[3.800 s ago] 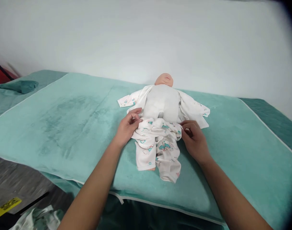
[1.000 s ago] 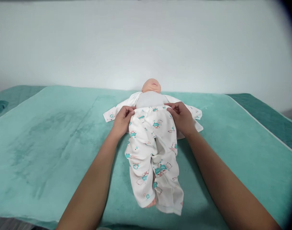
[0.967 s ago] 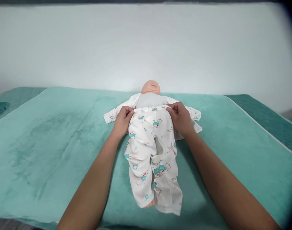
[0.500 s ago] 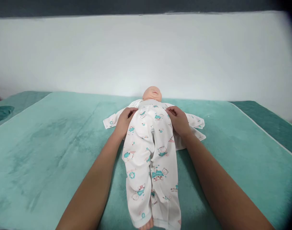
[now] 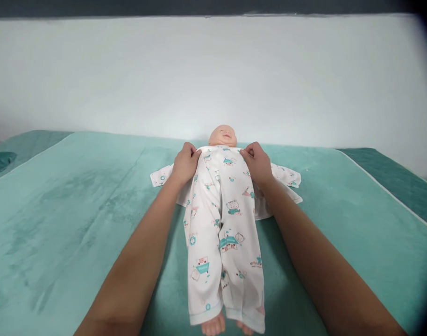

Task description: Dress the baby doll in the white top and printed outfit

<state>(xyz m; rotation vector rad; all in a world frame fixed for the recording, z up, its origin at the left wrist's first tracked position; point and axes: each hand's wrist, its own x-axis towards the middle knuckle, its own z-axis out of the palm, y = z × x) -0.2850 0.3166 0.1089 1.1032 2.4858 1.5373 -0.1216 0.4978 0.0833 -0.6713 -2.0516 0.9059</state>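
Note:
A baby doll [image 5: 223, 136] lies on its back, head toward the wall. White printed baby trousers [image 5: 231, 219] cover its legs and trunk, with the waist pulled up close below the chin. My left hand [image 5: 186, 163] pinches the waistband at its left side, fingers closed. At the opposite side of the waistband, my right hand [image 5: 256, 163] is closed on the cloth in the same way. A white printed baby jacket [image 5: 285, 176] spreads out under the doll, its sleeves reaching to both sides. The doll's toes [image 5: 214, 325] stick out of the trouser cuffs.
A green padded mat [image 5: 76, 210] with darker side strips lies under the doll. Behind it rises a white wall [image 5: 129, 70]. A dark green item [image 5: 0, 162] sits at the far left edge.
Both hands have pulled the trousers' waistband upward and toward the doll's chin. The cuffs have slid up, and more of both feet shows.

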